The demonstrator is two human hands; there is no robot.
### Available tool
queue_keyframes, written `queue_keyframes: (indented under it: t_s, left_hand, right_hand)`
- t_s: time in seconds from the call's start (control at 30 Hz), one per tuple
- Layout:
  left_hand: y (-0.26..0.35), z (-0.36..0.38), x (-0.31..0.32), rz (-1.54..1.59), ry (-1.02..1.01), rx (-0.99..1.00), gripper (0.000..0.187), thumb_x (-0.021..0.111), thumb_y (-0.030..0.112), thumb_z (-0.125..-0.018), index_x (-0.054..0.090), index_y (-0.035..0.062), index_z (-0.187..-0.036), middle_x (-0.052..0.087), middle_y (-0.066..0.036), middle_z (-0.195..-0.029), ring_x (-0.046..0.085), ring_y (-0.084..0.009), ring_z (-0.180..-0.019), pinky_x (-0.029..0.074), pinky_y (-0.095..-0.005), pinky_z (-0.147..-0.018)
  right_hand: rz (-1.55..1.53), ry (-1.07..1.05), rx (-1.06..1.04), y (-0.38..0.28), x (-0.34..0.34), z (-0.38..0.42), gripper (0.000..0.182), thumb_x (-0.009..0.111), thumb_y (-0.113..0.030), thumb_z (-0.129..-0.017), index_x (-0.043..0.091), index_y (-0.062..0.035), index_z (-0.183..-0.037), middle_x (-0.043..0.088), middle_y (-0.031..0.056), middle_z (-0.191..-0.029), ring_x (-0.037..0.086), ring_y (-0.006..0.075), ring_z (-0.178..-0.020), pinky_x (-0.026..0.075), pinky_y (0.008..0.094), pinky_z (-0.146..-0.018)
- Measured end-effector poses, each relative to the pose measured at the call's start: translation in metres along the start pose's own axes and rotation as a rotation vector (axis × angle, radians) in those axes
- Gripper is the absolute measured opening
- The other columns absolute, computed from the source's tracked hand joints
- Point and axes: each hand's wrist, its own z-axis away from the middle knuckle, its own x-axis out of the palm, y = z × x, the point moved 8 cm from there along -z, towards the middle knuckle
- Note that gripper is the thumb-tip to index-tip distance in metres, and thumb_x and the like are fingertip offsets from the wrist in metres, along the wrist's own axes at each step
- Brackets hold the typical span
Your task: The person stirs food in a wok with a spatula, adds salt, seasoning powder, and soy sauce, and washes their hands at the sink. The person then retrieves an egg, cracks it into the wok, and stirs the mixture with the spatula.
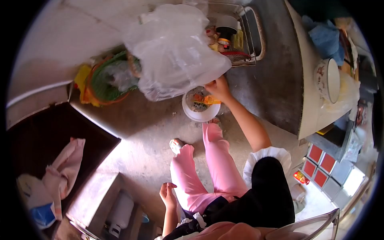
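Note:
My right hand (218,89) is closed at the lower edge of a large, crinkled, translucent plastic bag (172,52), its fingertips on the film. Just below that hand is a white bucket (197,115) on the floor, with dark scraps inside. An orange packet (212,99) lies across the bucket's opening, partly behind the hand. Down beside my left leg, my left hand (168,195) hangs with loosely bent fingers and nothing visible in it.
A wire basket (256,36) holding bottles and jars stands behind the bag. Left of it is a green-lined basket (100,82). A dark counter (276,76) runs along the right, with a patterned enamel bowl (331,80) beyond. A gas cylinder (121,210) sits at lower left.

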Motion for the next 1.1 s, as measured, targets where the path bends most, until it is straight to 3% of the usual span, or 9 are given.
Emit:
queue_keyframes:
  t_s: [0.07,0.13,0.23,0.37,0.47,0.6,0.63,0.87,1.1]
  left_hand:
    - [0.018,0.030,-0.016,0.000,0.035,-0.005,0.030,0.048,0.020,-0.096,0.056,-0.0013,-0.076,0.060,-0.007,-0.072,0.056,-0.0140,-0.073,0.044,-0.0276,-0.073]
    - [0.034,0.062,-0.032,0.063,0.067,-0.036,0.029,0.048,0.019,-0.096,0.056,-0.0010,-0.077,0.060,-0.007,-0.073,0.056,-0.0134,-0.073,0.043,-0.0275,-0.073]
    - [0.047,0.115,-0.054,0.133,0.125,-0.048,0.027,0.048,0.017,-0.096,0.056,-0.0005,-0.077,0.060,-0.006,-0.075,0.055,-0.0131,-0.073,0.043,-0.0270,-0.073]
    - [0.066,0.172,-0.084,0.252,0.235,-0.001,0.025,0.048,0.014,-0.096,0.056,-0.0004,-0.077,0.060,-0.006,-0.075,0.055,-0.0126,-0.073,0.043,-0.0265,-0.073]
    - [0.075,0.212,-0.114,0.330,0.305,0.040,0.024,0.048,0.014,-0.096,0.056,-0.0003,-0.078,0.059,-0.005,-0.074,0.054,-0.0122,-0.073,0.043,-0.0261,-0.073]
    - [0.078,0.252,-0.172,0.447,0.415,0.140,0.023,0.048,0.013,-0.096,0.055,-0.0006,-0.078,0.059,-0.005,-0.074,0.054,-0.0117,-0.072,0.043,-0.0259,-0.073]
    - [0.076,0.262,-0.191,0.503,0.452,0.172,0.022,0.049,0.013,-0.095,0.055,-0.0005,-0.078,0.059,-0.005,-0.074,0.054,-0.0115,-0.073,0.044,-0.0256,-0.072]
    - [0.032,0.327,-0.344,0.650,0.684,0.324,0.021,0.049,0.011,-0.095,0.056,0.0003,-0.079,0.059,-0.004,-0.074,0.055,-0.0106,-0.073,0.044,-0.0244,-0.071]
    - [-0.042,0.399,-0.488,0.727,1.058,0.344,0.021,0.049,0.010,-0.095,0.056,0.0006,-0.078,0.059,-0.004,-0.074,0.055,-0.0104,-0.071,0.045,-0.0247,-0.071]
  right_hand:
    - [-0.384,-0.106,0.207,-0.034,0.021,0.057,0.046,0.073,0.004,-0.071,0.055,-0.0046,-0.113,0.054,0.0073,-0.115,0.054,0.0162,-0.107,0.049,0.0274,-0.085]
    - [-0.664,-0.307,0.455,-0.113,0.029,0.097,0.044,0.071,0.004,-0.073,0.055,-0.0060,-0.113,0.050,0.0085,-0.122,0.054,0.0188,-0.107,0.048,0.0316,-0.089]
    - [-0.937,-0.395,0.482,-0.237,0.020,0.121,0.046,0.071,0.005,-0.071,0.054,-0.0053,-0.112,0.048,0.0072,-0.119,0.052,0.0191,-0.110,0.043,0.0333,-0.096]
    - [-1.007,-0.510,0.252,-0.380,0.020,0.126,0.050,0.073,0.004,-0.069,0.052,-0.0051,-0.114,0.050,0.0065,-0.118,0.052,0.0176,-0.109,0.041,0.0323,-0.096]
    - [-1.114,-0.676,0.357,-0.461,0.044,0.145,0.055,0.075,0.001,-0.069,0.050,-0.0070,-0.117,0.052,0.0056,-0.114,0.053,0.0169,-0.108,0.042,0.0316,-0.094]
    - [-1.159,-0.926,0.375,-0.583,0.093,0.181,0.060,0.078,-0.031,-0.075,0.045,-0.0087,-0.119,0.058,0.0088,-0.110,0.059,0.0225,-0.100,0.051,0.0355,-0.082]
    - [-1.126,-0.970,0.381,-0.608,0.109,0.195,0.063,0.076,-0.040,-0.075,0.044,-0.0099,-0.121,0.059,0.0105,-0.109,0.059,0.0205,-0.096,0.051,0.0323,-0.078]
    - [-1.179,-1.370,0.492,-0.758,0.235,0.321,0.061,0.074,-0.042,-0.077,0.046,-0.0116,-0.121,0.055,0.0174,-0.112,0.055,0.0193,-0.095,0.048,0.0259,-0.071]
    - [-1.240,-1.699,0.670,-0.849,0.367,0.433,0.051,0.073,-0.024,-0.079,0.046,-0.0108,-0.121,0.051,0.0215,-0.120,0.058,0.0266,-0.100,0.052,0.0329,-0.080]
